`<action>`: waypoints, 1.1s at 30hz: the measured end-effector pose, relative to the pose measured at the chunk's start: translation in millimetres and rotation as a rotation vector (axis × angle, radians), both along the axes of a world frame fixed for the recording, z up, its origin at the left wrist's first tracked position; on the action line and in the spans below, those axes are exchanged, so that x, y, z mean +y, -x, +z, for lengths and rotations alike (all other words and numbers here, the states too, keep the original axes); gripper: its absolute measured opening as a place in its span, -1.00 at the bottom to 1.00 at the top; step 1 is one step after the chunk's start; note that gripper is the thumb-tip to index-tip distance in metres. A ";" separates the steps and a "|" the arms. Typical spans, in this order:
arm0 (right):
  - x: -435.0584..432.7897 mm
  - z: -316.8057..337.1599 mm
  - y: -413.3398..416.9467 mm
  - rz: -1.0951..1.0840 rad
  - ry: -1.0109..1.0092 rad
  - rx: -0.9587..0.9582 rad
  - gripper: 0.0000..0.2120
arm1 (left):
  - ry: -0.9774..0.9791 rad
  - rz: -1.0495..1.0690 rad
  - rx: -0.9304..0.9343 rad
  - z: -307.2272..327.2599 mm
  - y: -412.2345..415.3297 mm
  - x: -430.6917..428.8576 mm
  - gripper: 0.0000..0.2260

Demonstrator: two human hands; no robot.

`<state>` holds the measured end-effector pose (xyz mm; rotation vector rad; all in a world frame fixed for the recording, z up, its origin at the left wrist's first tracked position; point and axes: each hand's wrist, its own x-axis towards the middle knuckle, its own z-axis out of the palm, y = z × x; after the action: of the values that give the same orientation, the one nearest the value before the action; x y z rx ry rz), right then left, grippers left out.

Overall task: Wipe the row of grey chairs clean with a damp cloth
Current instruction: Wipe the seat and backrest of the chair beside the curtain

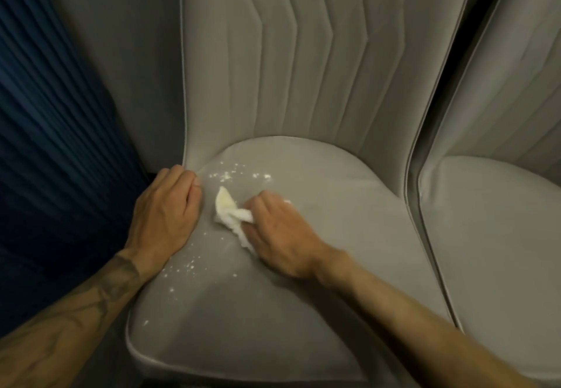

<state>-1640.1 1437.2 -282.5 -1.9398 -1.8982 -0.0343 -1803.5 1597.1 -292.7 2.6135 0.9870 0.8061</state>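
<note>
your seat [318, 281] is smooth grey, dusted with white specks [226, 176] near its back left corner and along its left side. a pleated blue curtain [45, 145] hangs just left; a second chair [501, 236] stands close on the right, a narrow dark gap between. your left hand [167, 208] lies flat, fingers straight, on the seat's left rim. your right hand [279, 236] curls round the white cloth [230, 214], pressing it on the seat beside the left. plain grey spans the right half and front.
</note>
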 end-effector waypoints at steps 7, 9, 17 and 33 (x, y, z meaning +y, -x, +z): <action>57.7 11.0 -76.9 -0.425 0.117 -0.049 -0.74 | 0.005 0.004 -0.038 1.3 -1.8 -2.7 -0.71; 54.8 -0.2 -25.2 -0.190 0.060 -0.010 -0.76 | -0.015 0.002 -0.038 0.3 -0.9 -1.2 -0.72; 71.9 16.4 -83.7 -0.468 0.099 -0.067 -0.73 | -0.005 0.009 -0.041 -2.9 -2.3 1.3 -0.71; 82.5 -7.5 1.8 -0.057 0.013 0.035 -0.74 | 0.024 -0.001 -0.078 -2.5 -0.7 0.8 -0.71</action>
<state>-1641.8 1519.7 -290.0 -1.9898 -1.8250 -0.0046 -1802.7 1597.8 -295.2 2.5415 0.9683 0.8836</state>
